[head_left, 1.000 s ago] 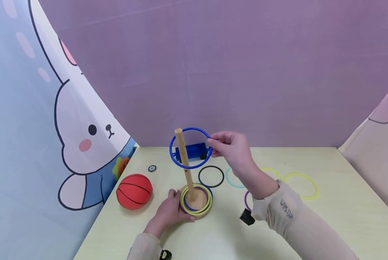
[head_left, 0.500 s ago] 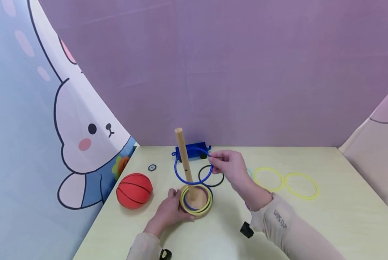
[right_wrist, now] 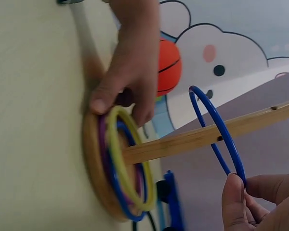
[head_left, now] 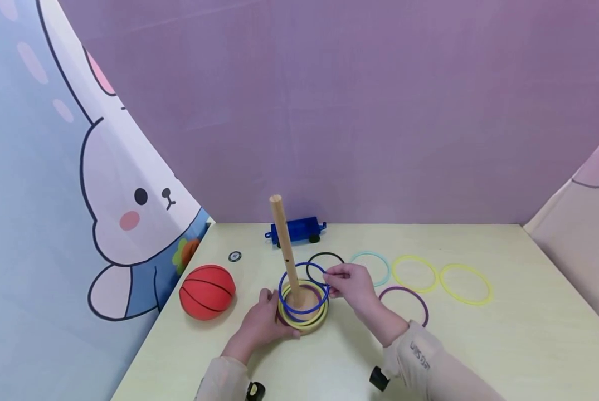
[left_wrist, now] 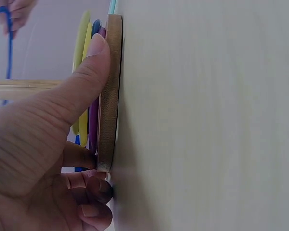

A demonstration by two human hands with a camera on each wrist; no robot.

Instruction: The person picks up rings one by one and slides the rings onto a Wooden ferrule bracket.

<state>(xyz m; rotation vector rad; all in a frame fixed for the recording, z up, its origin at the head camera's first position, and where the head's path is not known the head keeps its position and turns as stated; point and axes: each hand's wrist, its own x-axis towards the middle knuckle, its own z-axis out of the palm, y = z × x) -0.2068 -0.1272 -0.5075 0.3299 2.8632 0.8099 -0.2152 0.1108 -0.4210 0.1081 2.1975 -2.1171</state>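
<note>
In the head view, a wooden ring-toss stand has an upright peg (head_left: 285, 239) on a round base (head_left: 306, 332). My left hand (head_left: 264, 324) holds the base's left edge, its thumb along the rim in the left wrist view. Between thumb and finger, my right hand (head_left: 351, 285) pinches the edge of a blue ring (right_wrist: 224, 131). That ring encircles the peg, tilted, and is above the stacked rings in the right wrist view. Yellow rings (left_wrist: 84, 91), a purple ring (left_wrist: 93, 125) and another blue ring (right_wrist: 116, 180) lie around the peg's foot.
Behind the stand are a black ring (head_left: 325, 254) and a blue toy wagon (head_left: 301, 230). To the right lie a light-blue ring (head_left: 389, 270), a purple ring (head_left: 426, 309) and two yellow rings (head_left: 436, 278) (head_left: 490, 287). A red ball (head_left: 207, 292) and small disc (head_left: 235, 256) are left.
My right hand has lowered the blue ring from the peg's top to near its foot. My left hand has stayed on the base.
</note>
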